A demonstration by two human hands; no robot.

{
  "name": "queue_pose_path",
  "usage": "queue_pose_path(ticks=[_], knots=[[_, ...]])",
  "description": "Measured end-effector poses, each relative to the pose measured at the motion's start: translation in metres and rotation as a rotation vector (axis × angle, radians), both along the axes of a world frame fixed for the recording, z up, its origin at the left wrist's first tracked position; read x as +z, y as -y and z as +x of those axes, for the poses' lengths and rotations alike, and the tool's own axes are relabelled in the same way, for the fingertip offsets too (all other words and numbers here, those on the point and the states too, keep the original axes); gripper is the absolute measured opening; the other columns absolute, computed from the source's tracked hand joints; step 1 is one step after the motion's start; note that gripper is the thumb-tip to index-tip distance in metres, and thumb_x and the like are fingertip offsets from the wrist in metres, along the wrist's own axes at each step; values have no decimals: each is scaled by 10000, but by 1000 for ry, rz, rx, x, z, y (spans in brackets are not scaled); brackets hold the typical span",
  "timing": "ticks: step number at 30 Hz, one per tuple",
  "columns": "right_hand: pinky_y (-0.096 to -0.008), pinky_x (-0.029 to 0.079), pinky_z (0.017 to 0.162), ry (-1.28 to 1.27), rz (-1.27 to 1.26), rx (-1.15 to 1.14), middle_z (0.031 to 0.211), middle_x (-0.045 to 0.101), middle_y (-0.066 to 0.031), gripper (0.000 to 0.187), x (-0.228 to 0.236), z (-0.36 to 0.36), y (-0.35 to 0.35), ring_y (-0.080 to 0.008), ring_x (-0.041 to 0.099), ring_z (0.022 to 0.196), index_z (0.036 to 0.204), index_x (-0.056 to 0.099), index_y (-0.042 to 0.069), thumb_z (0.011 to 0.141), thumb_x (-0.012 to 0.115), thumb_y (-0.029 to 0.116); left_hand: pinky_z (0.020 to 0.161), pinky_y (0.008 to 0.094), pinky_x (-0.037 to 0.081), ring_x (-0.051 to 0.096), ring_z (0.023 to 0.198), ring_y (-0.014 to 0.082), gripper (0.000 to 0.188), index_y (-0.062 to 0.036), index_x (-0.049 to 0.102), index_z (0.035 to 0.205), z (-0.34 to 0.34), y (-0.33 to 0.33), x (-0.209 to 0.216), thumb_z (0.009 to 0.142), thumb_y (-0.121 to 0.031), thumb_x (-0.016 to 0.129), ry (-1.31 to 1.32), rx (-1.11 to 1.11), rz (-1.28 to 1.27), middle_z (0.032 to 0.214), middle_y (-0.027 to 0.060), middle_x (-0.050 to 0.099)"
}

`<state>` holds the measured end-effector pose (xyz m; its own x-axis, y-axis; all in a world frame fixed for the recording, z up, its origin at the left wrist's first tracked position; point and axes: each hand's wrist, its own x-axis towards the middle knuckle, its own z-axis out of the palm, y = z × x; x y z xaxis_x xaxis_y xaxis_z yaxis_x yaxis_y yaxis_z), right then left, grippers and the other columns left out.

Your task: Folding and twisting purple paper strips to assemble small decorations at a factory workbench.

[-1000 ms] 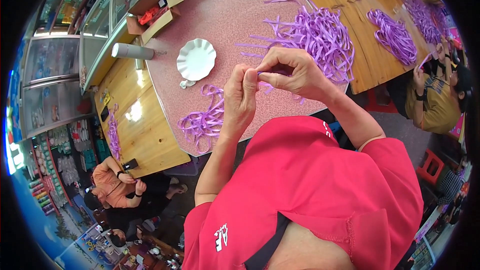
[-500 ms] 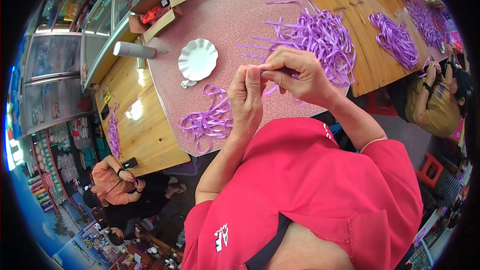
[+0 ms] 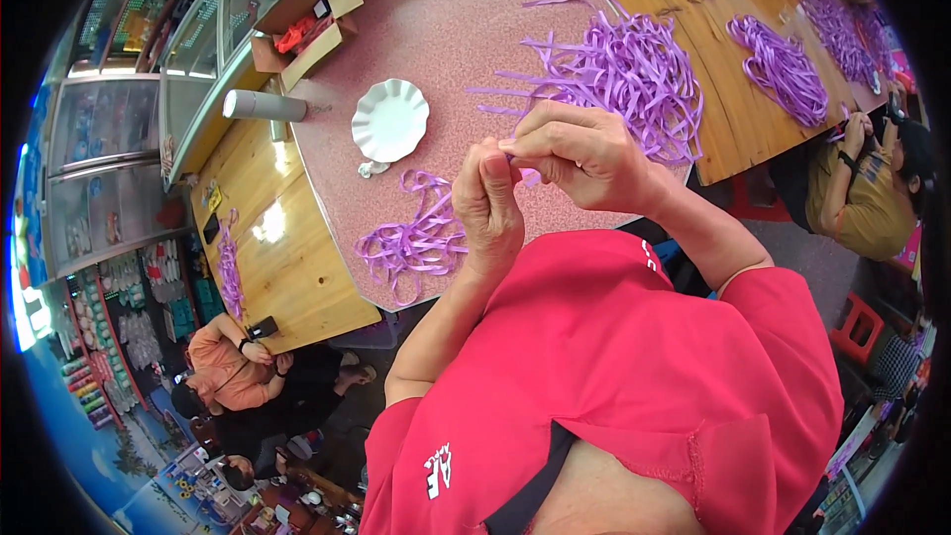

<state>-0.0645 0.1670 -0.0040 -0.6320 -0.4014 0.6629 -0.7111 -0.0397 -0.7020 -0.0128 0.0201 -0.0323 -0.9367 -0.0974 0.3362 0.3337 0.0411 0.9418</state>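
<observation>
Above the near edge of the pink speckled table, my left hand and my right hand meet fingertip to fingertip. Both are closed in a pinch on a purple ribbon, of which only a short piece shows between and under the fingers. Beyond my right hand spreads a big loose pile of purple ribbons. A smaller tangle of purple ribbons lies left of my left wrist. The exact spot where the fingertips grip is mostly hidden by the thumbs.
A white scalloped plate sits on the pink table, near a grey cylinder and an open cardboard box. More purple ribbons lie on the wooden table at right. Co-workers sit at left and right.
My right hand has turned slightly and its fingers have drawn in closer against the left fingertips. The ribbon piles lie as before; the whole view has shifted a little.
</observation>
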Motion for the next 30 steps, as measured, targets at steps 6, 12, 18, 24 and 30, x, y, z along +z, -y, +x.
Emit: queue_pose_path(ticks=[6, 12, 18, 24, 30], knots=[[-261, 522, 527, 70, 132, -40, 834, 629, -99, 111, -12, -4, -1, -162, 636, 661, 950, 671, -33, 839, 667, -46, 529, 208, 290, 352, 602, 45, 348, -51, 516, 831, -8, 9, -3, 1057, -288, 398, 40, 10, -277, 678, -42, 420], [-226, 542, 555, 478, 0, 28, 863, 635, -74, 110, -11, 2, 2, -117, 639, 735, 973, 684, -18, 868, 655, -28, 508, 215, 245, 305, 589, 26, 368, -58, 528, 828, -9, 14, 3, 1059, -306, 385, 267, -133, 85, 655, -53, 389], [-225, 538, 533, 650, -120, 100, 881, 627, -77, 120, -6, 7, 4, -106, 628, 721, 996, 679, -16, 879, 653, -17, 521, 240, 299, 357, 596, 57, 360, -47, 493, 795, -3, 14, 5, 1056, -276, 399, 190, -97, 46, 646, -28, 409], [-225, 536, 527, 687, -265, 257, 894, 625, -89, 110, -7, 4, 1, -118, 634, 708, 987, 674, -18, 880, 647, -23, 506, 260, 308, 363, 580, 69, 363, -39, 492, 784, -3, 13, 8, 1054, -265, 405, 100, -95, -8, 634, -15, 412], [-239, 562, 556, 739, -231, 313, 887, 625, -90, 94, -3, -2, -6, -137, 650, 714, 975, 674, -18, 886, 643, -15, 503, 270, 318, 385, 566, 82, 373, -25, 490, 769, -4, 15, 8, 1052, -257, 413, 134, -158, -5, 630, -9, 429]])
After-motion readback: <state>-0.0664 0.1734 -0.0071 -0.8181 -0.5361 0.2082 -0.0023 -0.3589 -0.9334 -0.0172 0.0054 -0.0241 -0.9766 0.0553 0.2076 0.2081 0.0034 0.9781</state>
